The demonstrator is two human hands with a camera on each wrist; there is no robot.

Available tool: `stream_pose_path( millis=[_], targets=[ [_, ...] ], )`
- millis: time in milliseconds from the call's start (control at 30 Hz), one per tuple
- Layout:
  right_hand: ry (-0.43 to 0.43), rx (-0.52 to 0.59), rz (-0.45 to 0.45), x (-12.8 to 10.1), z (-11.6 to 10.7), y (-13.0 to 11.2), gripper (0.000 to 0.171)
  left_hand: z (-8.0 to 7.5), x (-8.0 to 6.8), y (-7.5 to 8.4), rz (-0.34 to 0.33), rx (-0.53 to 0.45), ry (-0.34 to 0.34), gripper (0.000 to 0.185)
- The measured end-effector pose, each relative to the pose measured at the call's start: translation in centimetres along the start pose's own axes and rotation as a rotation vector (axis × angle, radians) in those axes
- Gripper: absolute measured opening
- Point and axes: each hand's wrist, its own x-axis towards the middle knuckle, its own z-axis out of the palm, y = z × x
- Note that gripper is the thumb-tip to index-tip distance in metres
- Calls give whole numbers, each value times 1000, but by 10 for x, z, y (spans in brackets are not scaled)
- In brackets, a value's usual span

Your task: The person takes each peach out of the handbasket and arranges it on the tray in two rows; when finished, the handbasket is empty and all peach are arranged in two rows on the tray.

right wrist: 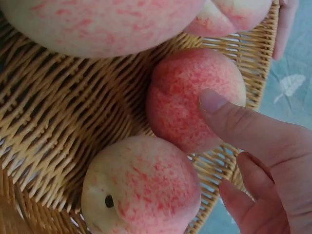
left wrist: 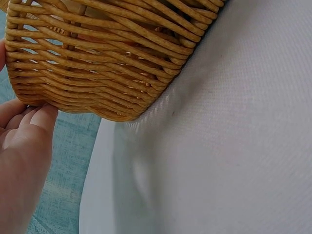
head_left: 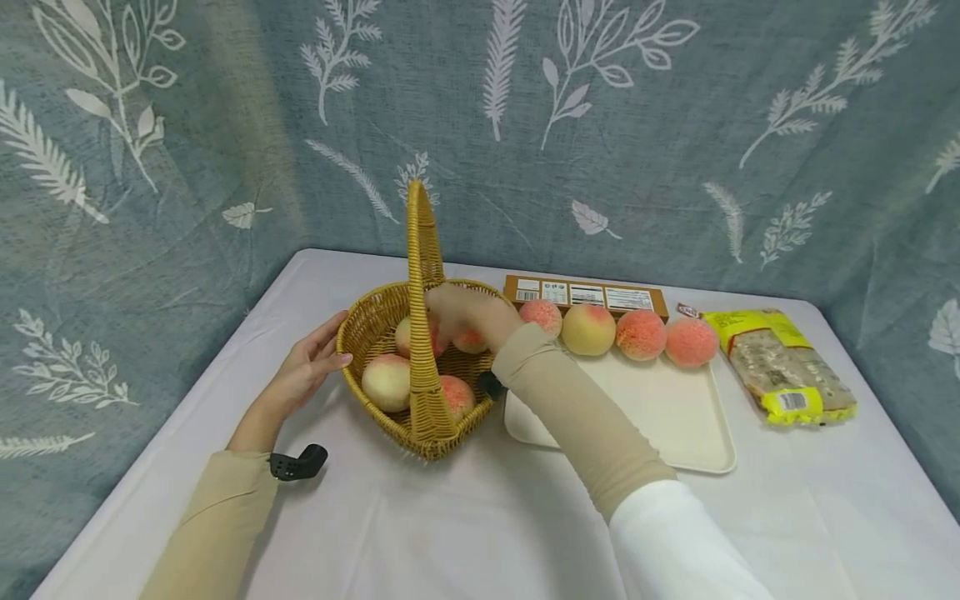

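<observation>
A brown wicker basket (head_left: 431,433) with a tall arched handle stands on the table and holds several peaches. My left hand (head_left: 303,371) touches its outer left side with fairly straight fingers, also visible against the weave in the left wrist view. Inside the basket, my right hand (head_left: 472,310) is blurred in the head view. In the right wrist view its thumb (right wrist: 234,117) overlaps a red peach (right wrist: 180,92), while the other fingers stay apart from it. A paler peach (right wrist: 146,190) lies beside that one. A larger-looking peach (right wrist: 102,24) fills the top of this view.
Right of the basket lies a cream tray (head_left: 637,408), with several peaches (head_left: 588,329) lined along its back side. Behind them is a long orange-brown box (head_left: 622,297). A yellow-and-clear food bag (head_left: 783,367) lies farther right. A patterned curtain (head_left: 480,167) hangs behind the white-covered table.
</observation>
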Motion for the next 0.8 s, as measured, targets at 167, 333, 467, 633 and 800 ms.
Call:
stream_pose_path(
  millis=[167, 333, 467, 633, 800],
  targets=[
    [-23, 30, -13, 5, 6, 0, 29, -1, 1, -2, 12, -2, -4, 75],
    [-42, 26, 59, 6, 13, -2, 66, -1, 1, -2, 11, -5, -11, 75],
    [-47, -37, 28, 9, 16, -7, 73, -2, 0, -1, 10, -10, -7, 75],
    [-87, -148, 42, 15, 19, -13, 80, -2, -1, -2, 8, -3, -4, 74],
    [-58, -190, 56, 19, 20, -11, 69, -2, 0, -2, -1, 4, -4, 74]
  ],
)
